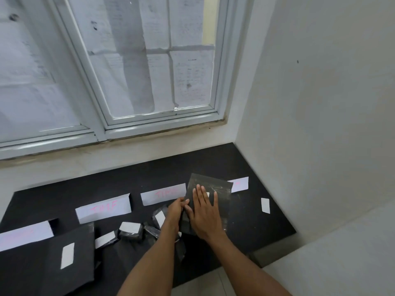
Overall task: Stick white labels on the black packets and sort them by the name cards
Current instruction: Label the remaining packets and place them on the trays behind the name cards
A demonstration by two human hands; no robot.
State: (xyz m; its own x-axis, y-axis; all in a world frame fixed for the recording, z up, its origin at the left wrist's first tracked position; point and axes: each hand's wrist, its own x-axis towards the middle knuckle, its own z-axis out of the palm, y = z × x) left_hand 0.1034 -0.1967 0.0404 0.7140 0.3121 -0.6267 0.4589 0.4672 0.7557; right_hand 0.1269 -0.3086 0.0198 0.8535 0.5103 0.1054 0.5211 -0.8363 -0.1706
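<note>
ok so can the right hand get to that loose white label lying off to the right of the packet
Probably yes. The right hand lies flat on the black packet, and the loose white label sits alone on bare dark table with nothing between them.

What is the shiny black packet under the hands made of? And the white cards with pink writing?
The black packet looks like thin plastic film: it is glossy, with light streaks and wrinkles, and it bends under the right hand. The name cards look like plain matte paper, folded so they stand up, with no shine. I cannot be fully sure of either.
</note>
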